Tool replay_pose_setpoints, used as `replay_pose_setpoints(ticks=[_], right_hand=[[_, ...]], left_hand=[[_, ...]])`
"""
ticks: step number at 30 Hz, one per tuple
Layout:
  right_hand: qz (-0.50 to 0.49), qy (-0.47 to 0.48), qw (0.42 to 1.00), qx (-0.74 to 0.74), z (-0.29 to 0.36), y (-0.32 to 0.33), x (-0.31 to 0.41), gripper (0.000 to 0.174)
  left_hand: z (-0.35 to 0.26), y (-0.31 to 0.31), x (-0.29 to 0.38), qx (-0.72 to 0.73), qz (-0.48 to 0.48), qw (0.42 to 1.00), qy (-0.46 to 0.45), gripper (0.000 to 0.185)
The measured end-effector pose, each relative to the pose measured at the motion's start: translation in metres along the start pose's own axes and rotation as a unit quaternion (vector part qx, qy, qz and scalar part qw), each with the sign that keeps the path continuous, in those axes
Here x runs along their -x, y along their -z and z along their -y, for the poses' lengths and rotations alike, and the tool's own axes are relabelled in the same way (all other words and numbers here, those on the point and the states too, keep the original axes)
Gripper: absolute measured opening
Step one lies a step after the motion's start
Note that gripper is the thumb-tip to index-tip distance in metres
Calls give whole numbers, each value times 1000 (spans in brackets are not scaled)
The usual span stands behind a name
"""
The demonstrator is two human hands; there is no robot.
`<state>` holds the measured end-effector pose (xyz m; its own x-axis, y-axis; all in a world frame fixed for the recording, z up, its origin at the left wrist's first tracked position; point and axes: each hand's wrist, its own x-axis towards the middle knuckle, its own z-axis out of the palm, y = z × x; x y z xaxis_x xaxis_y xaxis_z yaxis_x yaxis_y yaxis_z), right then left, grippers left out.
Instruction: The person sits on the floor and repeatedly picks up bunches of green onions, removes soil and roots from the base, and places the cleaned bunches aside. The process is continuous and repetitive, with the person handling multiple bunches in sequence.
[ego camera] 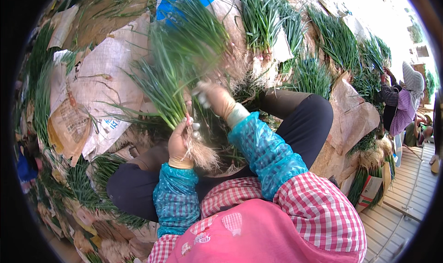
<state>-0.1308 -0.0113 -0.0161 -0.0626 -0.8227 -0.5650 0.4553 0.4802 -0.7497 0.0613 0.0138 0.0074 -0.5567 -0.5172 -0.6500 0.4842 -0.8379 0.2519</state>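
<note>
My left hand grips a small bunch of green onions just above the roots. The pale root tuft hangs below my fingers, and the long green leaves lean up and away to the left. Beside that bunch, slightly higher and to the right, is my right hand. Motion blur hides whether its fingers hold anything. White coverings show on fingertips of both hands. Just beyond them, more green onion leaves are partly blurred, with stringy roots at their right end.
White woven sacks and brown paper sheets cover the ground around my bent legs. Bundled green onions lie ahead on a sack with blue print. Another person sits at the right, near a slatted floor.
</note>
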Motion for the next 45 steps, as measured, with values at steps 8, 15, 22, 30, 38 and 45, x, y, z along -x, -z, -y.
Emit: replay_pose_setpoints(ticks=[8, 15, 22, 30, 38, 45], right_hand=[[40, 41, 973, 224, -3, -36, 18, 17], [-85, 56, 988, -113, -56, -23, -1, 10], [217, -313, 697, 608, -15, 38, 15, 31], [-293, 18, 687, 665, -12, 69, -51, 33], [-164, 254, 703, 644, 11, 12, 56, 18], [-155, 267, 783, 540, -17, 44, 47, 18]], left_hand=[[10, -25, -2, -80, -138, 985, -63, 14], [15, -7, -14, -153, -197, 952, -176, 16], [0, -43, 7, -91, -137, 959, -231, 19], [9, -24, -24, -24, -133, 989, -68, 12], [5, -50, -10, -163, -87, 968, -167, 13], [2, -39, -15, -242, -103, 949, -172, 10]])
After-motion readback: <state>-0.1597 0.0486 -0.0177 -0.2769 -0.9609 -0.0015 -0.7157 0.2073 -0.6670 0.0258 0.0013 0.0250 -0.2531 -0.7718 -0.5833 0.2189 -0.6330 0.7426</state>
